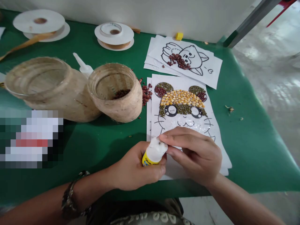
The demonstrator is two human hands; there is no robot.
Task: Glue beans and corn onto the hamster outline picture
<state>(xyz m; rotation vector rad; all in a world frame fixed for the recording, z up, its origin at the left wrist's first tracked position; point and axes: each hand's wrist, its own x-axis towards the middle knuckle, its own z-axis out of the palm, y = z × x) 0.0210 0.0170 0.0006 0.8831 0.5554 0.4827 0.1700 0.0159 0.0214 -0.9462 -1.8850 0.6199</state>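
Note:
My left hand point(139, 165) is wrapped round a yellow-labelled glue stick point(151, 159), its white glue end tilted upward with a dark speck on it. The thumb and fingertips of my right hand point(199, 151) touch the side of that white end; whether they pinch something small I cannot make out. Under both hands lies a sheet with a hamster-like drawing point(185, 125). Yellow corn kernels point(182, 98) fill its forehead, green beans point(184, 109) the band at the eyes, and red beans point(160, 91) the inner ears. Its lower face looks wet and shiny.
Two twine-wrapped jars point(126, 106) stand at left, the smaller holding dark red beans. Loose red beans point(146, 95) lie beside it. Fox-drawing sheets point(213, 75), a yellow block point(179, 36), ribbon spools point(114, 34) and a white scoop point(82, 64) sit farther back on the green table point(246, 134).

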